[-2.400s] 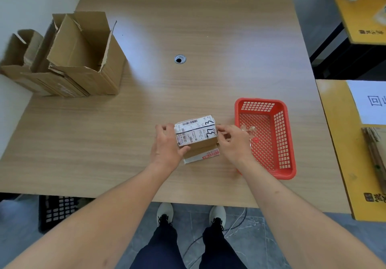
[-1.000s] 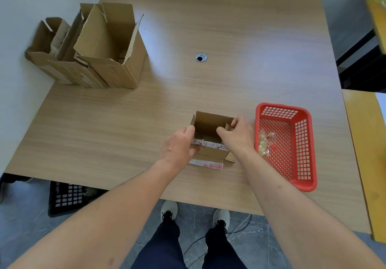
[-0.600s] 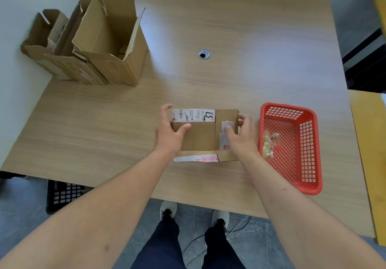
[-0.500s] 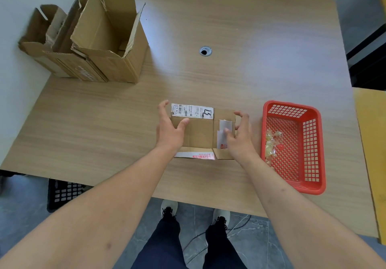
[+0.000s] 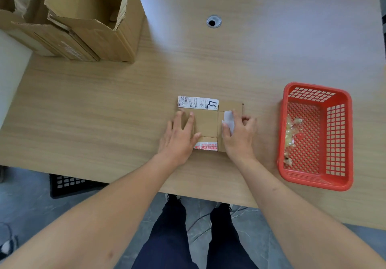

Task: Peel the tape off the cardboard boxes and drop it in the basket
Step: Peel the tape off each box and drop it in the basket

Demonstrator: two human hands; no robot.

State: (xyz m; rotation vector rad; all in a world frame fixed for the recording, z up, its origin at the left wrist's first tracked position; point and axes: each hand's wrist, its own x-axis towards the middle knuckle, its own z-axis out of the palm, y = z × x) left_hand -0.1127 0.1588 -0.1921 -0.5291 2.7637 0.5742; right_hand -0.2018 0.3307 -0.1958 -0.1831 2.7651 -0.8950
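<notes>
Brown box (image 5: 206, 123), red lattice basket (image 5: 336, 135)

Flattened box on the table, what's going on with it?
A person is stripping tape off the small flattened box. The left hand presses it flat on the table; the right hand works at a white strip on the box's right side. Crumpled clear tape already lies in the red basket to the right.

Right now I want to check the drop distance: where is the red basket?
In the head view, the red basket sits on the wooden table at the right, just beyond the right hand pressing the flattened cardboard box.
</notes>
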